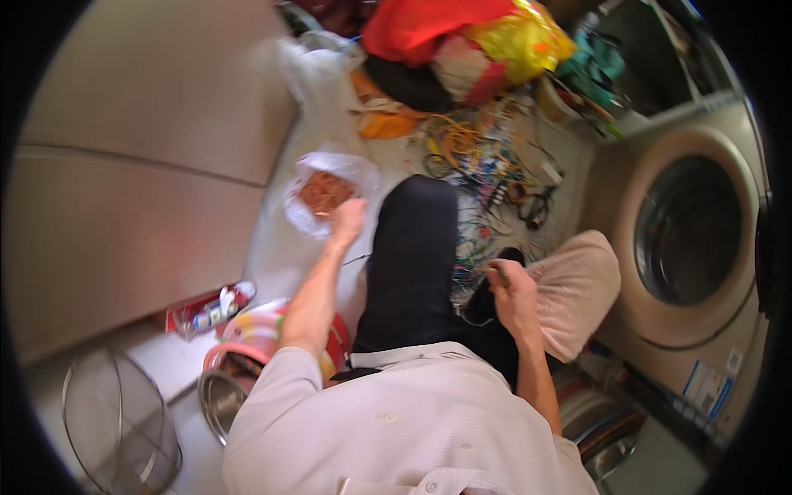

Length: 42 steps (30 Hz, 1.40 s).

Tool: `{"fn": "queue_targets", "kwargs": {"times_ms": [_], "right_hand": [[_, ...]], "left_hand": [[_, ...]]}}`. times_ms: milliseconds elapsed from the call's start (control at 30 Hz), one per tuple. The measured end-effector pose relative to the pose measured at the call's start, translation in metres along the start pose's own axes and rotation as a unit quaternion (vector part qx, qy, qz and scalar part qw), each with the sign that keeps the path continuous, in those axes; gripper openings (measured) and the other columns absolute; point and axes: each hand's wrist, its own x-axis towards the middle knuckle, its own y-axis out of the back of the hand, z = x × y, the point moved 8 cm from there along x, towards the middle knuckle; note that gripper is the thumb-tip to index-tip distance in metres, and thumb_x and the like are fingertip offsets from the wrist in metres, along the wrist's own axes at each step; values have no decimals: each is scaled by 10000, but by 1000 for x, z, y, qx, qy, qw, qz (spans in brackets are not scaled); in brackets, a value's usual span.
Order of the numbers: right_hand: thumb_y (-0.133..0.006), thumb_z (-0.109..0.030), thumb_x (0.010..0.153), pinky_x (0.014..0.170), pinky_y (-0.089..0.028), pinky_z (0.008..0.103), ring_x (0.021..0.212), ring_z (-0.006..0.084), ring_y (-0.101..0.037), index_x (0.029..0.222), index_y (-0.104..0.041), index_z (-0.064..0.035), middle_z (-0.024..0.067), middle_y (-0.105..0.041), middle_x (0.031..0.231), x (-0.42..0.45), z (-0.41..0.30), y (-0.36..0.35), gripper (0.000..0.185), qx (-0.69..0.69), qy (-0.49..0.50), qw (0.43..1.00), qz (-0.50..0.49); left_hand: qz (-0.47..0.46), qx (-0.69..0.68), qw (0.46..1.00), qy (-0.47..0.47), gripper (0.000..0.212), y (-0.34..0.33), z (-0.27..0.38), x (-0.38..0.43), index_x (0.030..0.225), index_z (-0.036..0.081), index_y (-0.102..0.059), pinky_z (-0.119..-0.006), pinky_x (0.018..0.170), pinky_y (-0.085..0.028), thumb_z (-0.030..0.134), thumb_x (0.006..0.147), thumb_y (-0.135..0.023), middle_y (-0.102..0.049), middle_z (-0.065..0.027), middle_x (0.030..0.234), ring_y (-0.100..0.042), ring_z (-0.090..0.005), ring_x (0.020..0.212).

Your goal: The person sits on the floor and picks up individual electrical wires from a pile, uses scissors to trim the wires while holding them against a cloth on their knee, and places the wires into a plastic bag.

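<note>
My left hand [349, 219] is at the right rim of a white plastic bag [306, 213] on the floor, fingers curled. Inside the bag lies a heap of bare copper wire [325, 190]. Blur hides whether the fingers pinch a strand or the bag's edge. My right hand [515, 291] is closed around a small dark tool [502, 272], its kind unclear, above my right leg. A pink cloth [578, 291] drapes over my right knee beside that hand. Beyond my legs spreads a tangle of coloured insulated wires and cable scraps [486, 164].
A front-loading washing machine [690, 229] stands on the right, a large cabinet-like appliance [142, 216] on the left. Red and yellow bags [427, 31] are piled at the back. A wire-mesh basket [120, 421], a steel pot [219, 402] and a pink basin [238, 349] sit at lower left.
</note>
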Motion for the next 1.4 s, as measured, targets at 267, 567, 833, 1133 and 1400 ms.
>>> {"fn": "queue_targets", "kwargs": {"times_ms": [267, 567, 833, 1133, 1400], "right_hand": [[-724, -59, 893, 750, -525, 404, 853, 370, -661, 1145, -654, -35, 190, -680, 964, -4, -45, 57, 263, 3, 14, 1000, 22], [-749, -47, 812, 714, -525, 396, 814, 357, -662, 1069, -697, -35, 162, -684, 938, 7, -18, 173, 263, -215, 22, 932, 291], [-677, 54, 721, 629, -480, 384, 672, 350, -599, 943, -674, -12, 153, -610, 781, -3, 11, 185, 231, -165, 68, 922, 344], [-713, 35, 842, 597, -467, 368, 640, 305, -588, 921, -676, -6, 136, -605, 763, -5, 16, 194, 96, -146, 38, 915, 375], [-731, 11, 828, 594, -452, 370, 632, 306, -579, 936, -689, -13, 134, -597, 752, -8, 15, 193, 119, -109, 49, 918, 377]], "left_hand": [[-117, 69, 991, 6, 282, 42, 60, 117, 1099, 33, -730, -476, 895, -537, 179, 894, -603, -703, -257, 1061, -679, -436, 995], [-248, 106, 912, -309, 171, -29, 269, 227, 947, 73, -730, -461, 847, -550, 145, 875, -592, -717, -168, 974, -686, -363, 961], [-240, 153, 904, -320, 162, -197, 253, 155, 914, 71, -728, -457, 846, -520, 88, 815, -601, -644, -147, 1054, -583, -336, 1073], [-224, 223, 886, -338, 149, -216, 256, 158, 868, 73, -762, -434, 870, -482, 118, 784, -646, -609, -112, 1133, -551, -300, 1117], [-206, 119, 925, -296, 173, -169, 268, 175, 867, 58, -748, -469, 801, -520, 150, 803, -616, -706, -174, 828, -647, -353, 909]]}}
